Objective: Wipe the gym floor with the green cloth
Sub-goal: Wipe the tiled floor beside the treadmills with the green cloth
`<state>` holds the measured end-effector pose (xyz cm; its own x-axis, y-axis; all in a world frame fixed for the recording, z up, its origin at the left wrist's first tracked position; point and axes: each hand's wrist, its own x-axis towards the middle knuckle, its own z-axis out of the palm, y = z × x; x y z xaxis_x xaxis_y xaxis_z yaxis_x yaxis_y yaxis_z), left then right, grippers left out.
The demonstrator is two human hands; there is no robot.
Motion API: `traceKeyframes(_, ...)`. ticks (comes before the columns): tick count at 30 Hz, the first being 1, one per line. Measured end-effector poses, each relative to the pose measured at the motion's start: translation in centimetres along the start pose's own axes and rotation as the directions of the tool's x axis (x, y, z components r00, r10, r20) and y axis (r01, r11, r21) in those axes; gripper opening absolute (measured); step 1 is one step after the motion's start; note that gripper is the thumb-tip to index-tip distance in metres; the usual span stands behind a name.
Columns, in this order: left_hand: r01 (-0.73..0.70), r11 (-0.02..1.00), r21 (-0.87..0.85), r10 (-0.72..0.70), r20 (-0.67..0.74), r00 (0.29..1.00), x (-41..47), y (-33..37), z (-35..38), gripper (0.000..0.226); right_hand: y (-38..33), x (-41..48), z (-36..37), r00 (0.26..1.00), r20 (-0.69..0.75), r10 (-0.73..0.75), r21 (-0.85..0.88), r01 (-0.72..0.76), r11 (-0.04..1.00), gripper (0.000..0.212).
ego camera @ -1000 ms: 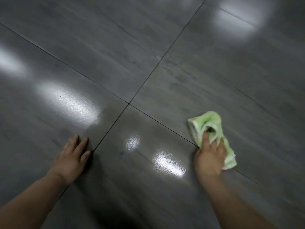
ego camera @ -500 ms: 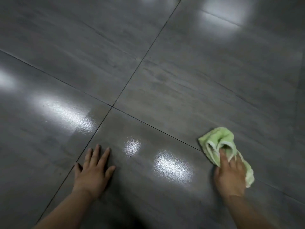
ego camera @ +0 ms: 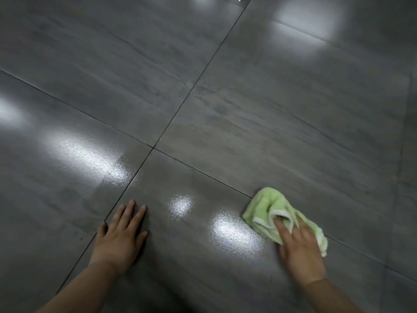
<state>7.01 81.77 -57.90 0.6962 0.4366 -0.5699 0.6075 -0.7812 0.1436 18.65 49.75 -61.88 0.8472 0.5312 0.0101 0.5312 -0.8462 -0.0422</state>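
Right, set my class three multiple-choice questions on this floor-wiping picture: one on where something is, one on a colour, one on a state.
1. Where is the green cloth?
A under the fingers of the right hand
B alone at the top edge
C lifted in the air

2. What colour are the floor tiles?
A white
B dark grey
C red

3. How is the left hand?
A in a fist
B gripping a bottle
C flat on the tiles, fingers straight

Answers:
1 A, the fingers lie on the bunched cloth.
2 B, glossy grey tiles fill the view.
3 C, its palm is down and holds nothing.
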Motion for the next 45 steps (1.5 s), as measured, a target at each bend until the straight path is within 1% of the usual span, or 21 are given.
traceKeyframes(2, 0.013, 1.000, 0.002, -0.013, 0.003, 1.000, 0.0, 0.4, 0.0, 0.055, -0.4, 0.0, -0.3, 0.994, 0.041, 0.106, -0.025, -0.105, 0.994, 0.054)
traceKeyframes(3, 0.024, 1.000, 0.005, -0.024, 0.011, 1.000, 0.1, 0.6, -0.2, 0.052, -1.3, -0.1, -0.2, 0.991, 0.069, 0.113, -0.013, -0.112, 0.994, 0.053)
traceKeyframes(4, 0.024, 1.000, 0.000, -0.024, 0.013, 1.000, 0.4, 0.8, -0.4, 0.051, -2.4, -0.3, -0.4, 0.990, 0.114, 0.084, 0.008, -0.085, 0.996, 0.053)
traceKeyframes(5, 0.025, 1.000, -0.004, -0.025, 0.020, 0.999, 0.6, 1.0, -0.8, 0.050, -3.4, -0.5, -0.7, 0.989, 0.151, 0.009, 0.034, -0.014, 0.999, 0.053)
traceKeyframes(6, 0.032, 0.999, -0.004, -0.031, 0.036, 0.999, 0.7, 1.3, -1.2, 0.048, -4.1, -0.6, -1.6, 0.969, 0.240, -0.064, 0.077, 0.047, 0.996, 0.054)
traceKeyframes(7, 0.038, 0.999, -0.009, -0.037, 0.058, 0.998, 0.9, 1.5, -1.9, 0.047, -4.7, -0.6, -2.4, 0.940, 0.323, -0.107, 0.138, 0.065, 0.988, 0.062)
traceKeyframes(9, -0.001, 1.000, -0.005, 0.001, 0.106, 0.994, 1.1, 2.4, -3.7, 0.041, -4.5, 0.5, -4.5, 0.899, 0.430, -0.089, 0.164, 0.019, 0.986, 0.086)
traceKeyframes(10, -0.033, 0.999, -0.005, 0.034, 0.119, 0.992, 1.3, 2.9, -4.8, 0.037, -4.6, 1.5, -6.1, 0.887, 0.460, -0.044, 0.162, -0.035, 0.986, 0.085)
traceKeyframes(11, -0.052, 0.999, -0.014, 0.054, 0.129, 0.990, 1.4, 3.5, -6.1, 0.034, -4.4, 2.6, -8.0, 0.901, 0.433, -0.010, 0.176, -0.074, 0.982, 0.080)
traceKeyframes(12, -0.064, 0.997, -0.033, 0.068, 0.131, 0.989, 1.5, 3.9, -7.6, 0.033, -4.1, 4.0, -10.0, 0.911, 0.406, 0.066, 0.183, -0.151, 0.971, 0.081)
traceKeyframes(13, -0.078, 0.996, -0.050, 0.084, 0.127, 0.988, 1.7, 4.1, -9.2, 0.034, -4.1, 5.5, -12.0, 0.898, 0.413, 0.149, 0.205, -0.251, 0.946, 0.082)
traceKeyframes(15, -0.114, 0.989, -0.094, 0.124, 0.101, 0.987, 2.2, 3.9, -12.8, 0.035, -4.2, 8.2, -16.5, 0.832, 0.513, 0.211, 0.217, -0.364, 0.906, 0.074)
traceKeyframes(16, -0.127, 0.983, -0.129, 0.138, 0.080, 0.987, 2.3, 3.5, -14.9, 0.035, -4.4, 9.7, -19.1, 0.810, 0.539, 0.231, 0.211, -0.395, 0.894, 0.069)
traceKeyframes(19, -0.152, 0.965, -0.216, 0.159, 0.016, 0.987, 2.3, 1.9, -21.2, 0.035, -4.8, 13.4, -25.8, 0.821, 0.489, 0.295, 0.170, -0.421, 0.891, 0.056)
traceKeyframes(24, -0.093, 0.961, -0.261, 0.060, -0.133, 0.989, 4.6, 1.2, -29.6, 0.032, -2.3, 18.7, -31.6, 0.822, 0.392, 0.412, 0.196, -0.512, 0.836, 0.054)
traceKeyframes(28, -0.107, 0.955, -0.277, 0.052, -0.198, 0.979, 10.6, 5.0, -31.4, 0.030, 1.2, 23.7, -28.8, 0.775, 0.299, 0.557, 0.288, -0.630, 0.722, 0.049)
traceKeyframes(31, -0.127, 0.950, -0.287, 0.061, -0.228, 0.972, 16.9, 8.6, -31.6, 0.028, 4.5, 31.0, -23.7, 0.763, 0.300, 0.572, 0.317, -0.645, 0.695, 0.050)
traceKeyframes(34, -0.093, 0.958, -0.270, 0.018, -0.269, 0.963, 23.2, 11.9, -35.0, 0.025, 7.5, 40.2, -20.0, 0.752, 0.325, 0.574, 0.404, -0.659, 0.635, 0.051)
traceKeyframes(39, -0.065, 0.976, -0.206, -0.018, -0.377, 0.926, 31.4, 18.9, -44.1, 0.024, 11.3, 51.9, -17.9, 0.802, 0.358, 0.478, 0.419, -0.595, 0.686, 0.054)
traceKeyframes(42, -0.058, 0.981, -0.184, -0.016, -0.378, 0.926, 35.1, 22.3, -44.8, 0.028, 13.4, 56.0, -16.0, 0.756, 0.371, 0.539, 0.366, -0.653, 0.663, 0.057)
traceKeyframes(45, -0.028, 0.980, -0.199, -0.033, -0.299, 0.954, 38.9, 24.0, -41.2, 0.033, 15.1, 57.7, -11.4, 0.711, 0.431, 0.556, 0.320, -0.696, 0.642, 0.059)
